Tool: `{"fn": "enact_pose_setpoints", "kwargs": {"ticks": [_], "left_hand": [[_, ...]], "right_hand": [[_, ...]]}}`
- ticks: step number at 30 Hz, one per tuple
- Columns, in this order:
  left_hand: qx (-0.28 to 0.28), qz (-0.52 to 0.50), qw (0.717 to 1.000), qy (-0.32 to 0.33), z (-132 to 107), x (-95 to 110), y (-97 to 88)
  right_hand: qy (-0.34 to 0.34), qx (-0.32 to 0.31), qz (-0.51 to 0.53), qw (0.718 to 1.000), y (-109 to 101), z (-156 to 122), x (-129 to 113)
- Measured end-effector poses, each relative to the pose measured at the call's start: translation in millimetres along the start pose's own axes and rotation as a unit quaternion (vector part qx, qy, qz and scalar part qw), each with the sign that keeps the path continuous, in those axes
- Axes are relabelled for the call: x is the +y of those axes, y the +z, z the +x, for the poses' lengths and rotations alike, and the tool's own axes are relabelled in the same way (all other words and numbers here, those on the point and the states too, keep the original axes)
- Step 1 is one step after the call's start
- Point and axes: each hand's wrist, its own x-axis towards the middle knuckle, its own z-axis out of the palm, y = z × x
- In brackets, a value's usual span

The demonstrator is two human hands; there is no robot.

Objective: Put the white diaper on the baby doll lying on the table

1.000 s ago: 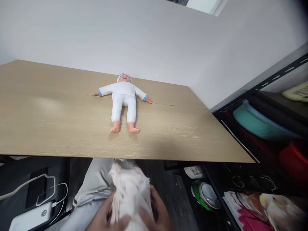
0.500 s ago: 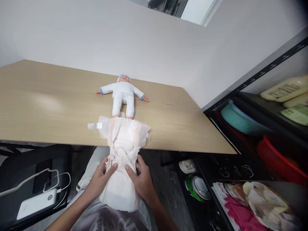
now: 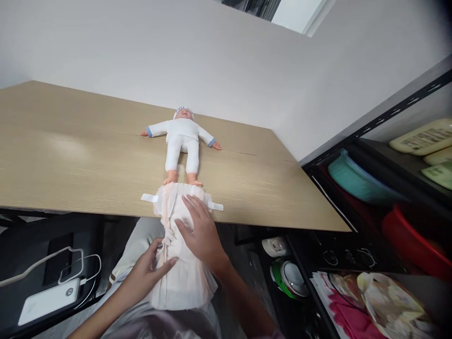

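Observation:
An unfolded white diaper [image 3: 186,281] stretches from the table's front edge down over my lap, its two tape tabs spread out to the sides at the far end. My left hand [image 3: 149,268] pinches the diaper's left edge, thumb on top and fingers beneath. Flat across the diaper's right half lies my right hand [image 3: 202,235], with fingers apart and pointing toward the far end. Just beyond the diaper, a baby doll [image 3: 182,136] in white clothes and a white cap lies on its back, feet toward me, arms out.
The wooden table [image 3: 88,174] reaches back to a white wall. At lower left, a white power bank [image 3: 49,301] with cables rests on a black chair [image 3: 21,254]. Shelves on the right hold a teal basin [image 3: 360,179], a red basin [image 3: 409,240] and bags.
My right hand has let go of the diaper's right edge and moved up onto its inner face, fingers spread. The right tab now sticks out. The diaper's far end sits slightly nearer me.

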Motion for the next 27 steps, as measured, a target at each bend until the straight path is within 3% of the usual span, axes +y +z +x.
{"fn": "enact_pose_setpoints", "kwargs": {"ticks": [4,7,10,13,15,17,20,22,27], "left_hand": [[-0.071,0.109,0.991,0.016,-11,1,-35.7],[-0.081,0.183,0.976,0.082,-2,19,-75.2],[-0.003,0.250,0.952,0.177,38,49,-110.4],[0.116,0.353,0.879,0.298,106,83,-127.5],[0.143,0.451,0.802,0.365,155,105,-125.8],[0.079,0.544,0.731,0.404,198,125,-116.2],[-0.066,0.621,0.638,0.451,242,146,-96.9],[-0.128,0.617,0.619,0.468,259,155,-86.3],[-0.190,0.557,0.629,0.507,280,163,-75.1]], "right_hand": [[-0.013,-0.109,-0.059,0.992,31,39,13],[-0.022,-0.125,-0.091,0.988,44,44,21],[-0.026,-0.115,-0.106,0.987,48,40,24],[-0.030,-0.108,-0.114,0.987,48,39,24],[-0.033,-0.105,-0.117,0.987,48,39,24],[-0.032,-0.105,-0.117,0.987,48,39,25],[-0.030,-0.104,-0.108,0.988,48,38,25],[-0.030,-0.101,-0.095,0.990,48,38,25],[-0.027,-0.099,-0.067,0.992,46,37,23]]}}
